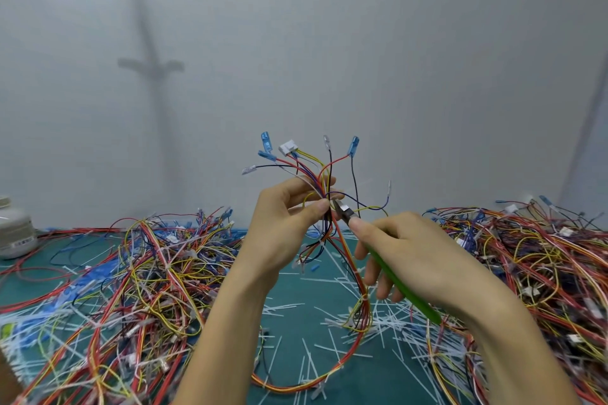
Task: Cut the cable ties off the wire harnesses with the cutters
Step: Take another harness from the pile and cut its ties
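So: green worktop, wire piles on both sides. Left hand fingers pinch the harness upright, plugs fanned up, tail looping down. Right hand grips cutters, nose pointing up-left at the bundle. Cut ties lie underneath.

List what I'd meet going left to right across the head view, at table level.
White container → left pile of harnesses → left hand pinching the raised harness → right hand holding the cutters → right pile of harnesses.
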`<state>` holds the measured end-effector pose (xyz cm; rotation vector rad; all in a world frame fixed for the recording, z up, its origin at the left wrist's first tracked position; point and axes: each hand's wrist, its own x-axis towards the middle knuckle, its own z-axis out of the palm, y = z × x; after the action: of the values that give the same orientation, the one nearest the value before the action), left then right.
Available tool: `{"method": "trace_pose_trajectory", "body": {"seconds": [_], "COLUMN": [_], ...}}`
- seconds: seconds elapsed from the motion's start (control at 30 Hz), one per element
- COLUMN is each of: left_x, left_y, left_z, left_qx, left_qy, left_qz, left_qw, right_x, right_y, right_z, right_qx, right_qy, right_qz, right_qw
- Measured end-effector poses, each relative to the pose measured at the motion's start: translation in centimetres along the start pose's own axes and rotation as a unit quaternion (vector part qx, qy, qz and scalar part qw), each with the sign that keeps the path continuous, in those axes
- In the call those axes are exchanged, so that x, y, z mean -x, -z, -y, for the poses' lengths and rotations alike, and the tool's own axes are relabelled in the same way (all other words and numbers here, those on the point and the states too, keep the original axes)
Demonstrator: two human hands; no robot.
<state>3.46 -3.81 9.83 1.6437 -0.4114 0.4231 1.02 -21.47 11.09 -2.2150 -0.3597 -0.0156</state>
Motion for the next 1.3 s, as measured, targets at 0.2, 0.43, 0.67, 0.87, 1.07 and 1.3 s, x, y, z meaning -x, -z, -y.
{"method": "trace_pose_trajectory", "body": {"seconds": [0.2,0.43,0.67,0.87,1.07,1.3], "left_x": [0.04,-0.06,0.03,0.01,0.08,0.06], "left_y": [0.15,0.31,0.17,0.39,0.39,0.24], "left_z": [-0.06,-0.01,-0.08,-0.02,-0.15,-0.12], "left_qx": [0.015,0.024,0.036,0.034,0.026,0.008], "left_qy": [-0.01,-0.006,-0.003,0.004,0.01,0.007], "left_qz": [0.007,0.01,0.021,0.023,0.04,0.025], "left_qw": [1.0,1.0,0.999,0.999,0.999,1.0], "right_x": [0.02,-0.29,-0.25,-0.15,-0.22,-0.23], "right_y": [0.04,-0.09,-0.13,-0.09,-0.13,-0.29], "right_z": [-0.02,-0.13,-0.16,-0.13,-0.06,-0.08], "right_qx": [0.006,0.002,-0.015,0.008,0.011,-0.003], "right_qy": [0.01,0.011,0.003,0.016,0.016,0.012], "right_qz": [-0.003,0.001,-0.004,-0.015,-0.018,-0.028], "right_qw": [1.0,1.0,1.0,1.0,1.0,1.0]}}
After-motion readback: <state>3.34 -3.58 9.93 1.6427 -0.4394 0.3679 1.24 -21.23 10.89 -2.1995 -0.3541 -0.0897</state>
